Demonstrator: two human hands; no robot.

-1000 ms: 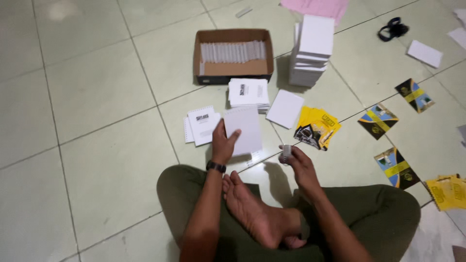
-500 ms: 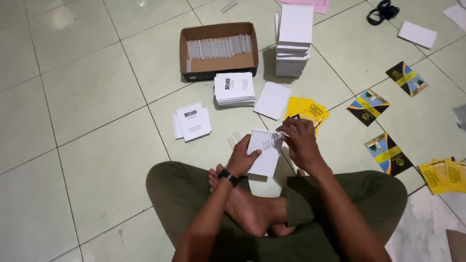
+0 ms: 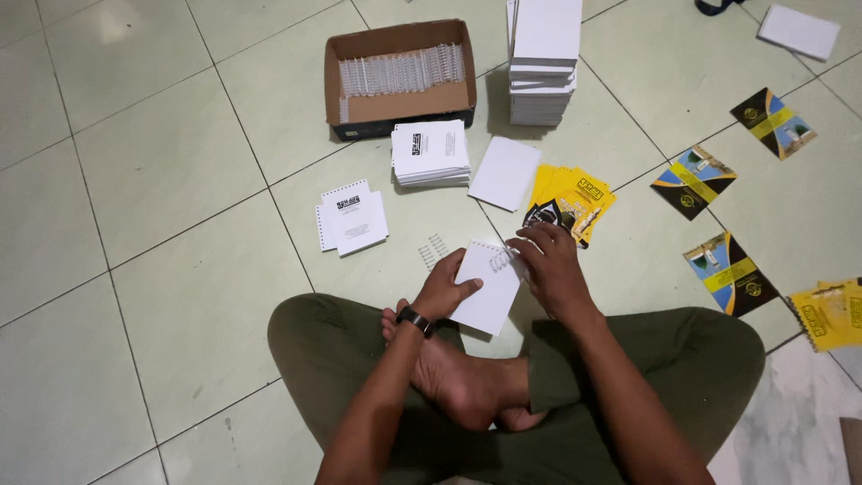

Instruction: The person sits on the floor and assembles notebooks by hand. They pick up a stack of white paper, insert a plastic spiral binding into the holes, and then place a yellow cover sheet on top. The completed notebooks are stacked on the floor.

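As we look down through the head camera, we list: one left hand (image 3: 446, 289), fingers closed on the lower left edge of a small white notepad (image 3: 488, 287) held just above the floor, before the crossed legs. One right hand (image 3: 549, 268), fingertips pinched at a wire coil (image 3: 499, 261) on the pad's upper edge. Two loose wire coils (image 3: 433, 251) on the tile just left of the pad. One cardboard box (image 3: 401, 101) of coils, farther off. One printed white stack (image 3: 431, 153) near the box; one tall white stack (image 3: 542, 58) to its right. One yellow cover pile (image 3: 575, 199), just beyond our right hand. One punched printed stack (image 3: 352, 216), well left.
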